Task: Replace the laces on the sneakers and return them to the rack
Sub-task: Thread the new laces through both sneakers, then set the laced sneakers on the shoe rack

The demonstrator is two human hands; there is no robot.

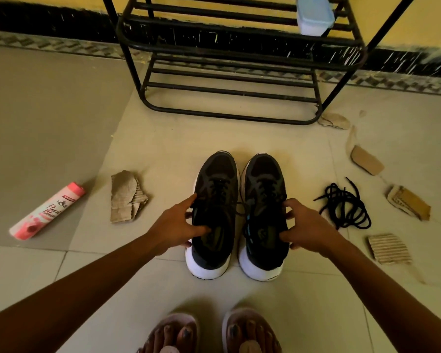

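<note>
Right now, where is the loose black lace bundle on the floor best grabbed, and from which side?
Pinch the loose black laces at the dense middle of the coil, coming straight down from above. They lie flat on the tile in a tangle, and the single ends trailing out would probably just unravel it.

Spray can (47, 211), lower left of the frame: I read "Floral Bloom" in script down its pink side.
Brand above that script: small capitals, "NON" and a last letter I cannot settle.
Sneakers (214, 200), centre: a mark on each insole, too dark to read.
</note>
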